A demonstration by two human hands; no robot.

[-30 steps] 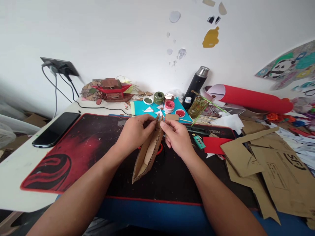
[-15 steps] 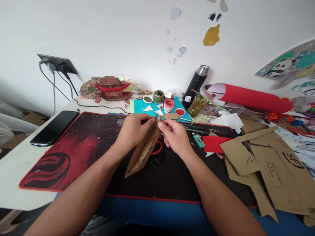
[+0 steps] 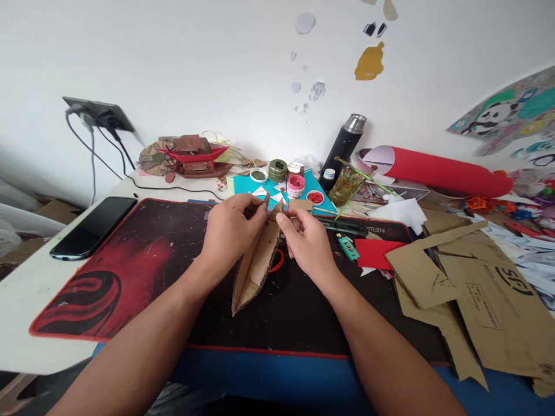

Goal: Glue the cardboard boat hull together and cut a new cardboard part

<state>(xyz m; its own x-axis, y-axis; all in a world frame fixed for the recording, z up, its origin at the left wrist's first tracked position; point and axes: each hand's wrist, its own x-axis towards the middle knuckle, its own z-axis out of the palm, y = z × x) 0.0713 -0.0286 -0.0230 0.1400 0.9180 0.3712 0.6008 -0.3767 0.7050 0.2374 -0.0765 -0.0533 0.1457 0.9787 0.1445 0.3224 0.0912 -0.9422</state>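
Both hands meet over the middle of a black and red desk mat (image 3: 130, 260) that covers most of the white worktop (image 3: 26, 323). Between them stands a folded piece of brown corrugated cardboard (image 3: 255, 268), its two flaps joined at the top and spreading apart toward the lower end, which rests on the mat near its front edge. The left hand (image 3: 232, 231) pinches the top of the left flap, its grip closed on the cardboard between thumb and fingers; the right hand (image 3: 306, 240) pinches the top of the right flap in the same way, thumb and forefinger shut on the upper edge. The two sets of fingertips lie just beside each other at the peak of the fold. A red ring-shaped object (image 3: 276, 263) shows on the mat just behind the cardboard, partly hidden by it. Near the right hand lie a small green lighter (image 3: 347, 247) and a red paper sheet (image 3: 375, 253). Further right, large cut sheets of brown cardboard (image 3: 477, 300) overlap at the worktop's edge. Behind the hands a teal paper sheet (image 3: 249, 185) carries small open jars of red and green paint (image 3: 296, 185), and a black steel-capped flask (image 3: 344, 147) stands by the wall beside a rolled red paper tube (image 3: 442, 172). A black smartphone (image 3: 93, 226) lies at the mat's left edge.
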